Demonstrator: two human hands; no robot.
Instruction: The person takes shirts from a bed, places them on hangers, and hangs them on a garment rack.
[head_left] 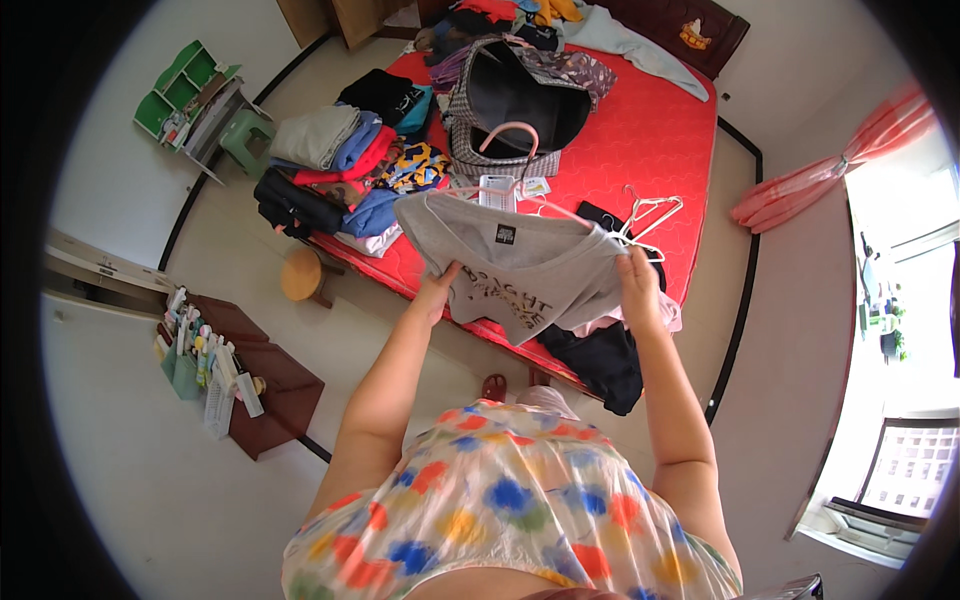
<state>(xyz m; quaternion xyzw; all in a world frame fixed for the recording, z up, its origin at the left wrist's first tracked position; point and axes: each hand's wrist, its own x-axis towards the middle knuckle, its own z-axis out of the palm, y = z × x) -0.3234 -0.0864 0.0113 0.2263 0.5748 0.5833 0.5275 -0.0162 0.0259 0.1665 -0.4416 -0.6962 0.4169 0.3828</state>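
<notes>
A grey T-shirt with dark lettering on its front hangs in the air before me, above the near edge of the bed. Inside its neck is a pink hanger, its hook pointing up and away. My left hand grips the shirt's left side, thumb on the front. At the right shoulder my right hand is closed on the fabric. Just beyond that hand lie white hangers. Below it, a black garment droops over the bed edge beside pale pink cloth.
The bed has a red cover. Folded clothes are stacked at its left, near a large checked bag. A round wooden stool stands on the floor. Further left is a brown cabinet with bottles and baskets.
</notes>
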